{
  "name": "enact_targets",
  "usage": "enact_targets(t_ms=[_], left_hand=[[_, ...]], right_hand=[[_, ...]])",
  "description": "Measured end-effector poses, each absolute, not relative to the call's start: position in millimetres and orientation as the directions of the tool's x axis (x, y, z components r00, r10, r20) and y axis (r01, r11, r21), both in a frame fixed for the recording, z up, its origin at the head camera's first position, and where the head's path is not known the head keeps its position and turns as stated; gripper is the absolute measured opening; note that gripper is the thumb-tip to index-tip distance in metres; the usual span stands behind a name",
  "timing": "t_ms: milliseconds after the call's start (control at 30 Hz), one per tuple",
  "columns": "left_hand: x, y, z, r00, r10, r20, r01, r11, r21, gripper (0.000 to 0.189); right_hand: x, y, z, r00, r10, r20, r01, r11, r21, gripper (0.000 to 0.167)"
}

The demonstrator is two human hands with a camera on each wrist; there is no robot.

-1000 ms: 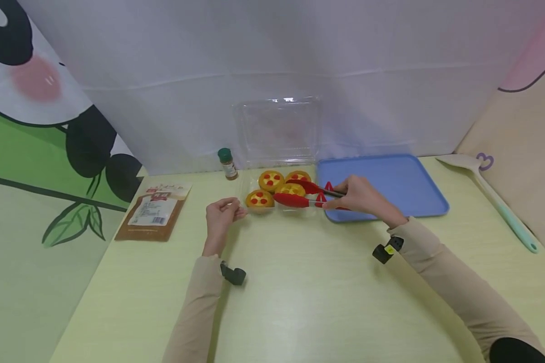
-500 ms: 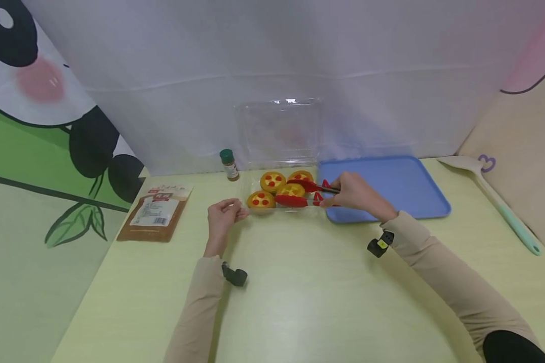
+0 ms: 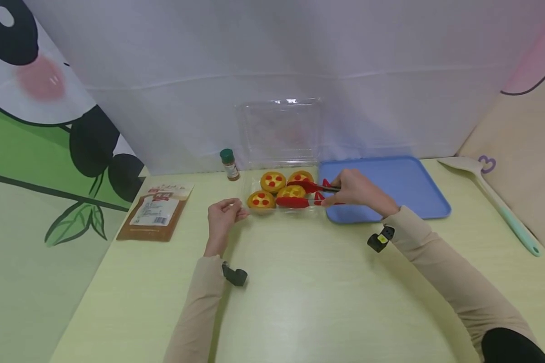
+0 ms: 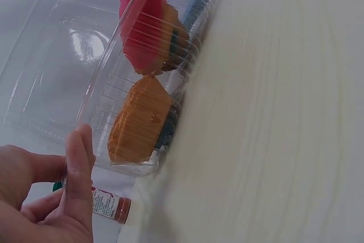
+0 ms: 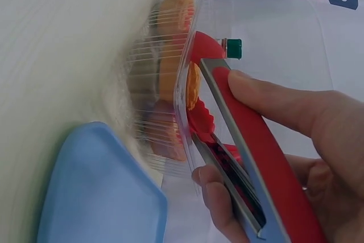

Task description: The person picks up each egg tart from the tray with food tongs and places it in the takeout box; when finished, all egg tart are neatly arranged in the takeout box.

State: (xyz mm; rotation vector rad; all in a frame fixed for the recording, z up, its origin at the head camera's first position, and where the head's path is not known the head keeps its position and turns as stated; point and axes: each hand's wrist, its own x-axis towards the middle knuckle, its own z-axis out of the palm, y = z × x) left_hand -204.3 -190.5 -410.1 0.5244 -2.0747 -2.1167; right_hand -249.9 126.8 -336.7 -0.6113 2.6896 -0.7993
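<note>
A hinged clear plastic box (image 3: 281, 132) stands with its lid up against the white cloth. Several round yellow tarts with red spots (image 3: 261, 200) lie inside it. At the box's front left corner, my left hand (image 3: 221, 222) pinches the rim between thumb and fingers. Red-handled tongs (image 3: 293, 202) are gripped in my right hand (image 3: 358, 192), thumb on one arm and fingers on the other. Their red scalloped heads reach into the box, one on each side of the front right tart (image 3: 291, 190). In the right wrist view, part of that tart (image 5: 194, 83) shows between the tong arms.
A blue tray (image 3: 390, 186) lies right of the box, under my right hand. A green-capped spice jar (image 3: 229, 165) stands behind left, and a brown powder pouch (image 3: 154, 214) lies further left. A pale spatula with a green handle (image 3: 504, 212) lies far right.
My right hand has shifted slightly left with the tongs, their heads staying around the same tart. My left hand keeps its hold on the box rim. The head view has moved a little.
</note>
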Motion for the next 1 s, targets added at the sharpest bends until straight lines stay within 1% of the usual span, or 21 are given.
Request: enact_targets(t_ms=[133,367,567,800,1000], left_hand=[[-204.8,-191.1,-411.3,-0.93,-0.334,-0.152,-0.147,-0.042,0.988,0.031],[-205.1,-190.8,-411.7,-0.927,-0.341,-0.154,-0.154,-0.028,0.988,0.03],[-203.9,-190.3,-410.6,-0.934,-0.33,-0.138,-0.135,-0.031,0.99,0.03],[-203.4,-190.8,-410.2,-0.935,-0.327,-0.136,-0.133,-0.033,0.991,0.03],[-204.3,-191.6,-410.3,-0.936,-0.325,-0.139,-0.134,-0.035,0.99,0.03]], right_hand=[[-251.1,124.4,-335.5,-0.865,-0.483,-0.133,-0.337,0.757,-0.559,0.034],[-251.5,123.0,-335.5,-0.858,-0.492,-0.148,-0.335,0.754,-0.564,0.033],[-251.7,123.2,-337.8,-0.856,-0.496,-0.148,-0.335,0.749,-0.572,0.034],[-252.5,124.1,-339.3,-0.855,-0.501,-0.134,-0.341,0.739,-0.581,0.041],[-253.9,124.3,-338.7,-0.855,-0.497,-0.151,-0.325,0.738,-0.591,0.033]])
